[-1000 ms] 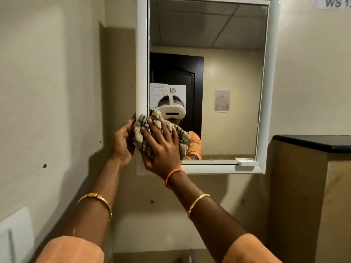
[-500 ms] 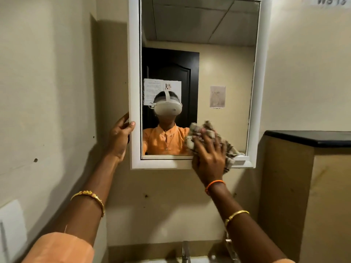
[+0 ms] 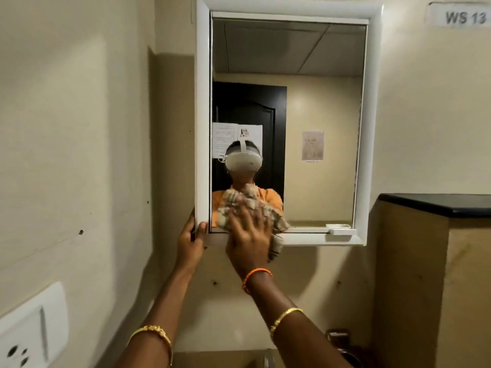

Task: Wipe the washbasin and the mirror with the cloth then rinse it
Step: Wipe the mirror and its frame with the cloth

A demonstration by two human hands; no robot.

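Note:
A white-framed mirror (image 3: 318,102) hangs on the beige wall ahead. My right hand (image 3: 248,239) presses a crumpled checked cloth (image 3: 279,220) flat against the lower left of the glass, fingers spread over it and blurred. My left hand (image 3: 192,241) grips the frame's bottom left corner, thumb on the front. The cloth hangs a little below the frame's lower edge. The washbasin is out of sight below; only the top of a tap (image 3: 266,361) shows at the bottom edge.
A tan partition with a black top (image 3: 435,204) stands close on the right. A white socket plate (image 3: 32,333) sits on the left wall. A small white ledge (image 3: 342,231) juts from the mirror's lower right. A "WS 13" label (image 3: 465,17) is top right.
My right hand swept the cloth from the mirror's lower left to its lower right, then back to the lower left. My left hand slid down to the frame's bottom corner.

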